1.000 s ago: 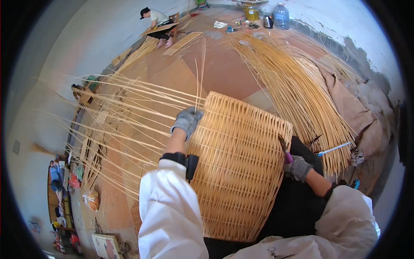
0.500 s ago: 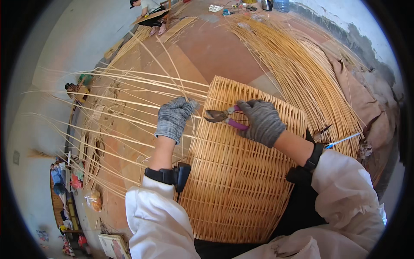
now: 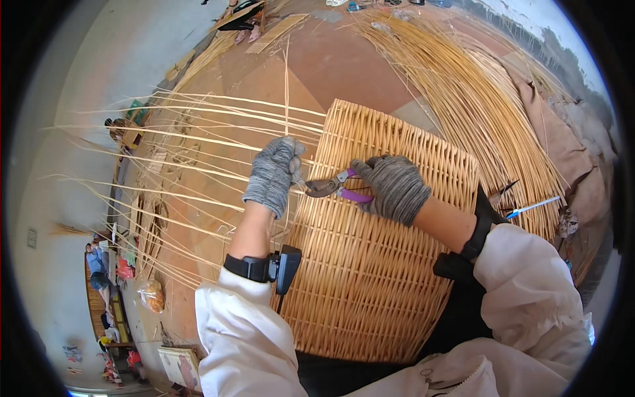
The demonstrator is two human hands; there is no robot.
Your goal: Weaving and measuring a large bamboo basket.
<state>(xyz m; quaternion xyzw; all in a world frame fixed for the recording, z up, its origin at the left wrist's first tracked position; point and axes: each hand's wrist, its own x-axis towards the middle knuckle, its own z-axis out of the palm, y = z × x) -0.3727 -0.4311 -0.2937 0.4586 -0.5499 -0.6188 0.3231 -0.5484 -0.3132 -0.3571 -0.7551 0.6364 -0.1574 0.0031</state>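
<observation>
A woven wicker panel (image 3: 377, 264) lies across my lap, with long loose rods (image 3: 192, 141) sticking out past its left edge. My right hand (image 3: 394, 190), in a grey knit glove, grips pruning shears (image 3: 327, 186) with purple handles above the panel. The shears' dark blades point left, close to my other hand. My left hand (image 3: 276, 175), gloved the same way, is closed around thin wicker rods (image 3: 287, 99) at the panel's left edge. Their upper ends stand up past the fingers, away from me. Whether the blade tips touch a rod cannot be made out.
A large bundle of wicker rods (image 3: 456, 99) spreads over the floor at the right, beside a brown cloth (image 3: 559, 142). A person (image 3: 241, 18) sits at the far left. Another person (image 3: 98, 268) and a plastic bag (image 3: 151, 296) are at the left.
The rods in my left hand swung from splayed to nearly together and upright. The shears moved slightly left and down, nearer that hand. The whole view shifted a little.
</observation>
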